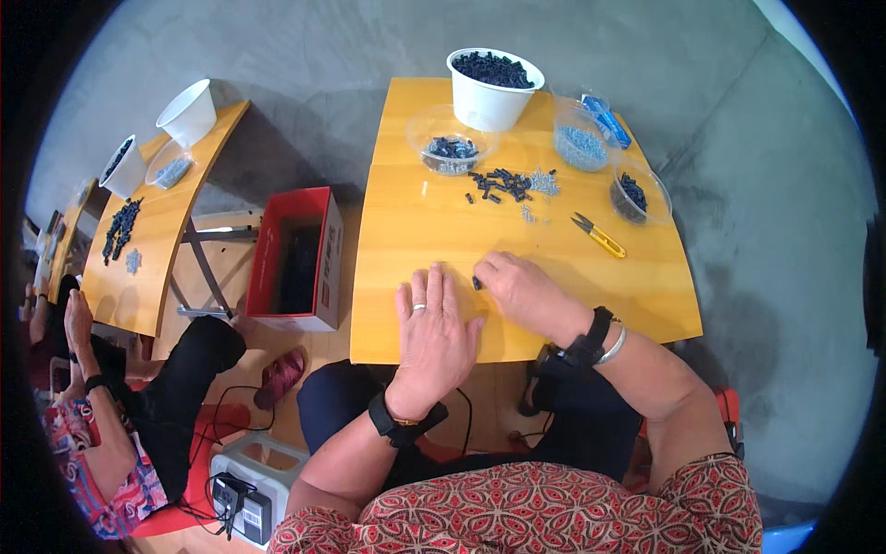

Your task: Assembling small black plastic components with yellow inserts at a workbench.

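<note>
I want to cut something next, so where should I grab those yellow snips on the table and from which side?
Take the yellow snips by the yellow handle, the end nearer the table's front right. The dark blades point up-left toward the loose black parts, so come in from the right with the right hand, probably gripping across the handle's narrow width.

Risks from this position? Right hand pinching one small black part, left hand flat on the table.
1. The small black part sits only at the fingertips of the right hand; a slip may send it off the near table edge.
2. Reaching forward may brush the yellow snips or scatter the loose pile of black parts.
3. The left hand lies flat and holds nothing steady.
</note>
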`<state>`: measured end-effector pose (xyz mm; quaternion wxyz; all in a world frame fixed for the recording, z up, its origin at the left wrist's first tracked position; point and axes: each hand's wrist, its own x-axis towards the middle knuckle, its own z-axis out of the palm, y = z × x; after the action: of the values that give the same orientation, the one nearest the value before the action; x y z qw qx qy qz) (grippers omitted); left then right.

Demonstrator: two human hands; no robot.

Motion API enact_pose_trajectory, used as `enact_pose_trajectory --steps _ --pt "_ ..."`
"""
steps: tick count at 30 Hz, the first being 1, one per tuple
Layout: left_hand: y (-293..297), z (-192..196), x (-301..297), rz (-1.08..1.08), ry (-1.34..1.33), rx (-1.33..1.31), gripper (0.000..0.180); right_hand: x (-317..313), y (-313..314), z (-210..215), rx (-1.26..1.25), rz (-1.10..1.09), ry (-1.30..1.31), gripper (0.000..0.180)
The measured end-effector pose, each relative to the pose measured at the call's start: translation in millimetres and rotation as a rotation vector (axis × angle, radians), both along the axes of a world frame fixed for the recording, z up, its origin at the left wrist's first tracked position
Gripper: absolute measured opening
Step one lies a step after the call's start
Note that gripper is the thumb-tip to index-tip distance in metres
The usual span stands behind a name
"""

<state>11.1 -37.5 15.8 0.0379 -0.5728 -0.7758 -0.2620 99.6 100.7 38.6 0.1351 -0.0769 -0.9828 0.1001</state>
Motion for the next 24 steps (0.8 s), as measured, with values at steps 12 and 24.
enact_pose_trajectory --steps 12,24 --pt "1 -2 2 0.005 0.114 0.092 0.038 20 -34 -10 -0.157 0.029 0.151 0.013" --pt "-1 -12 10 0.023 0.064 0.233 0.005 61 -25 -6 -0.492 -0.274 0.517 0.005"
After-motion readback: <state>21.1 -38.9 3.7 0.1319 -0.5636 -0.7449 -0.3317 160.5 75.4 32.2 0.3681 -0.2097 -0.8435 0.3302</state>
